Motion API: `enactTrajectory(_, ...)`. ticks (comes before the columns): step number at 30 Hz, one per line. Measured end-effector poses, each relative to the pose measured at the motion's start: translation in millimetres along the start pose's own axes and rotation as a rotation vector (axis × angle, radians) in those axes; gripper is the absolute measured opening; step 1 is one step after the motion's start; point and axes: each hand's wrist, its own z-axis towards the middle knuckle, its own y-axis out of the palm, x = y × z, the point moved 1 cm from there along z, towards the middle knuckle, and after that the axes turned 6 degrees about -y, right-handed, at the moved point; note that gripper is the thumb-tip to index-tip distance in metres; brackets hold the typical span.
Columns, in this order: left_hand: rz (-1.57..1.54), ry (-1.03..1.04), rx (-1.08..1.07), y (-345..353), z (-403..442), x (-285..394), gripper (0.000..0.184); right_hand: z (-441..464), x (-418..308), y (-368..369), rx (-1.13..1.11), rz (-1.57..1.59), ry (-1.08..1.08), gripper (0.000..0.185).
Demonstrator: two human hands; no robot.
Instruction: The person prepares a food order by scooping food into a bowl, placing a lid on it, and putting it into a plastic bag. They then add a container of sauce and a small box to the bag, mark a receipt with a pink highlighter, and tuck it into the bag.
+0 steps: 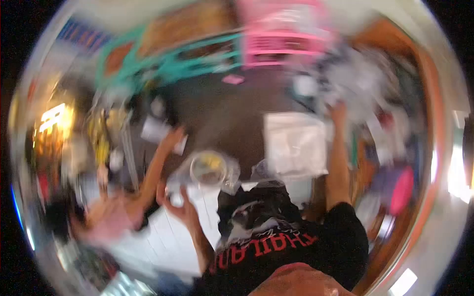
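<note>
Handling the heap of clear plastic (363, 74) well is probably calling for a light pinch on one layer at a time, since loose film like this is likely clinging and dragging its neighbours along. A low, slow wrist is seeming wise too: the white plastic packet (296, 140) is lying just beside the forearm, at the right of the table's (222, 106) near edge, where a sweeping arm could be nudging it.

The right hand (338, 112) is resting at the heap's near side, toward the table's right edge, with the plastic bunching beyond the fingertips. Blur is hiding the fingers, so whether they are gripping film or only touching it, I cannot tell.

The left hand (178, 209) is hanging short of the table's near edge, thumb and fingers spreading apart in a curve, apparently gripping nothing. Nearest to it, a round tub (194, 170) with yellow contents is sitting at the near edge, surrounded by crumpling clear wrap, beyond the fingers and to their right.

Farther left, a co-worker's hand (174, 138) is resting by a white sheet (157, 130), well apart from the heap.
</note>
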Motion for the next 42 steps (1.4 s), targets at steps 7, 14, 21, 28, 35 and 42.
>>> enactTrajectory(7,0.146,-0.118,0.021,34.7,-77.9,80.8,0.048,41.5,84.3,12.7,-0.241,0.177,-0.429,0.034)
enactTrajectory(14,0.111,-0.21,0.136,43.3,-82.9,53.7,0.042,86.5,-11.4,-126.4,-0.484,0.156,-0.171,0.021)
enactTrajectory(21,0.035,-0.356,0.17,37.5,-69.8,4.7,0.039,84.6,2.9,-98.3,-0.222,-0.249,-0.621,0.029)
enactTrajectory(28,-0.014,-0.492,0.159,18.0,-68.6,-36.0,0.045,54.0,-28.4,-58.1,-0.479,-0.406,-0.463,0.024)
enactTrajectory(35,-0.056,-0.529,0.174,11.9,-65.1,-62.5,0.046,115.9,14.1,-113.3,-0.363,-0.339,-0.576,0.034)
enactTrajectory(42,-0.149,-0.56,0.256,4.5,-61.6,-71.6,0.041,172.9,9.5,-217.0,-0.025,-0.521,-0.149,0.038)
